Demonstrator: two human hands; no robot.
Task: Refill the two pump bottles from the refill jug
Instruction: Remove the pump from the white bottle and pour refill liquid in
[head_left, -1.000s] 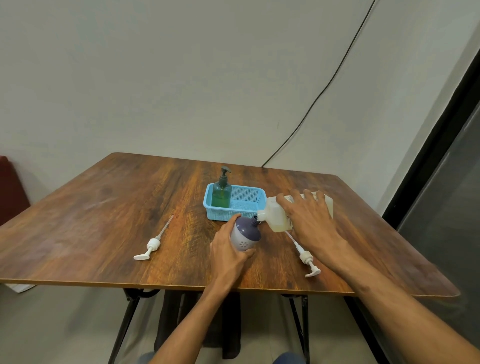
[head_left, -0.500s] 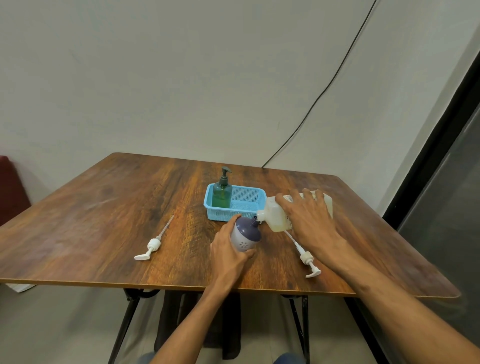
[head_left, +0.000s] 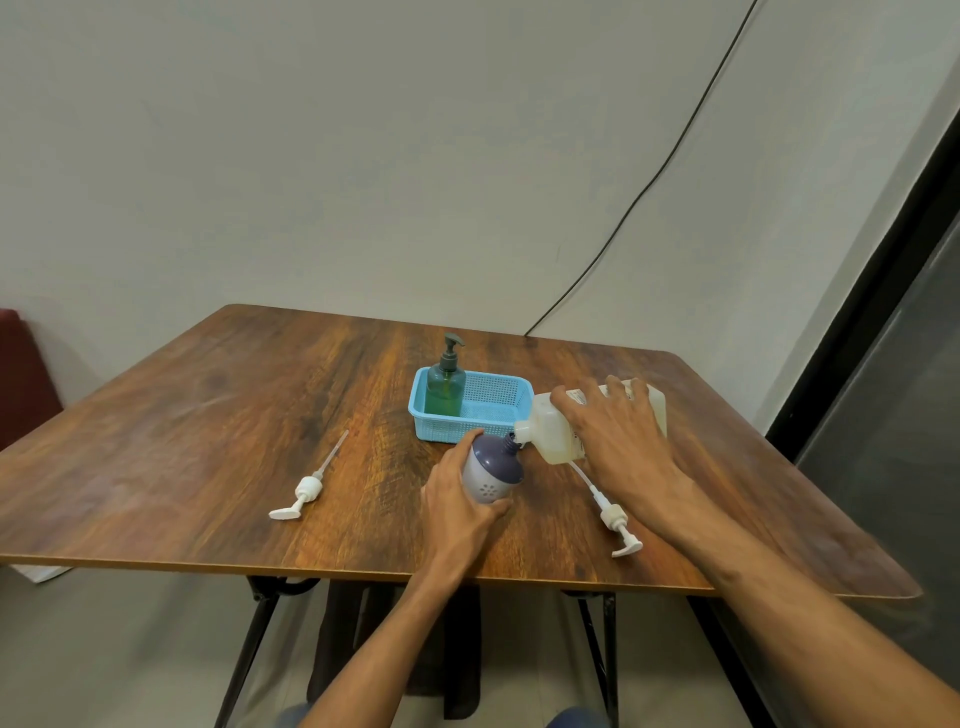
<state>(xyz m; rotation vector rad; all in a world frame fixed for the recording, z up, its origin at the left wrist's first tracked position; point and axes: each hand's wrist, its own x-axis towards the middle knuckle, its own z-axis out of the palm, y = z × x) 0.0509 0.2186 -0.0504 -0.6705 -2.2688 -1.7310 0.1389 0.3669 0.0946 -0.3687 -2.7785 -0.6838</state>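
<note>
My left hand (head_left: 453, 501) grips a small purple and white bottle (head_left: 492, 469) with its pump off, standing on the wooden table (head_left: 208, 441). My right hand (head_left: 618, 441) holds the pale refill jug (head_left: 550, 434) tipped on its side, its white spout touching the bottle's open neck. A green pump bottle (head_left: 445, 384) with its pump on stands in the left end of a blue basket (head_left: 496, 402) just behind. Two loose white pumps lie on the table: one (head_left: 306, 488) to the left, one (head_left: 610, 512) under my right wrist.
The table's front edge runs close below both hands. A black cable (head_left: 649, 182) hangs down the wall behind the table. A dark door frame (head_left: 857, 338) stands at the right, and a red seat (head_left: 21, 374) shows at the far left.
</note>
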